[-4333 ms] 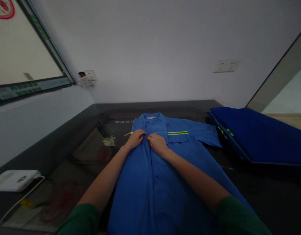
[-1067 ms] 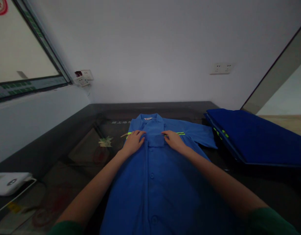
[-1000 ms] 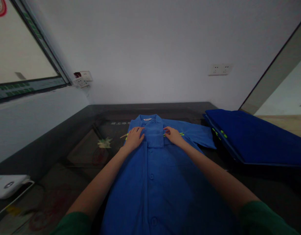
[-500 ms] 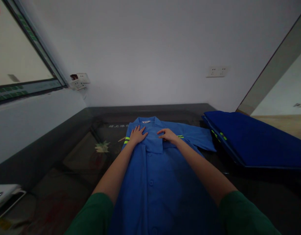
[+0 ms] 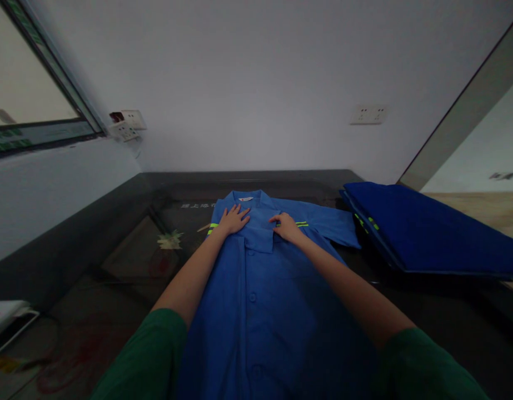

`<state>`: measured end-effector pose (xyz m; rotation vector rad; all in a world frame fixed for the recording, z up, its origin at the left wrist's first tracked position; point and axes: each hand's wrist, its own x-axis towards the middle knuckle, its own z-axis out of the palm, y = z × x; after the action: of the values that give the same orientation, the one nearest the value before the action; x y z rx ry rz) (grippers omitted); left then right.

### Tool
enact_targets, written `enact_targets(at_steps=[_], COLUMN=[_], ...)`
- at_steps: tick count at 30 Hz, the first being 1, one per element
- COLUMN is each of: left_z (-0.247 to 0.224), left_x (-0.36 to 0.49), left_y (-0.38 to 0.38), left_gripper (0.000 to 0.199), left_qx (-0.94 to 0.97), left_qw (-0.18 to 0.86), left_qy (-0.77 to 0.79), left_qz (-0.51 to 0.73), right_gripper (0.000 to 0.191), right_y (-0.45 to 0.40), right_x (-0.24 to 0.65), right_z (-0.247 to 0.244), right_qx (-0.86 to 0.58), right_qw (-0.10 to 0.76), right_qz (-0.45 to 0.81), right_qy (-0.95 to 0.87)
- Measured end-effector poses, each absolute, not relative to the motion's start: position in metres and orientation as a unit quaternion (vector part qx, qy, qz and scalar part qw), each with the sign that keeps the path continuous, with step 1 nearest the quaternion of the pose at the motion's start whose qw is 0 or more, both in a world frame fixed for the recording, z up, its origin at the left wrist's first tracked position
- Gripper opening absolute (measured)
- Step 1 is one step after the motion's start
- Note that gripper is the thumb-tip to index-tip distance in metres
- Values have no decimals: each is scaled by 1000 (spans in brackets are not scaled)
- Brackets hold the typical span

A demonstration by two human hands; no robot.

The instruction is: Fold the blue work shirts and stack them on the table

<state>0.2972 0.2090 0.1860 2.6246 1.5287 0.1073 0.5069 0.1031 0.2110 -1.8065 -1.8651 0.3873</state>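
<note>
The blue garment lies front up on the bench, collar at the far end. My left hand is open, fingers spread flat on its chest; my right hand is half curled at the edge of the folded cloth there — whether it pinches I cannot tell. That cloth, probably the left sleeve, is laid across already. The right sleeve is not — it stretches outward, and the body lies at full length, so I judge much is left.
</note>
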Motion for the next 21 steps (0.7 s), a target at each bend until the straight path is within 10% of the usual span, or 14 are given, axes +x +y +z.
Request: enact_targets(at_steps=[6,21], left_z=[185,181], left_x=[293,299], left_y=[212,214], left_gripper=[51,71], left_qx=[854,826], left_qw=[56,76], left_qy=[511,556], left_qz=[87,56], right_gripper=[48,41], right_y=[70,44], right_x=[501,501], right_z=[213,201], right_qx=[-520,-401], right_qw=[172,40], right_qz=[-83,-99], right_qy=[-832,-910])
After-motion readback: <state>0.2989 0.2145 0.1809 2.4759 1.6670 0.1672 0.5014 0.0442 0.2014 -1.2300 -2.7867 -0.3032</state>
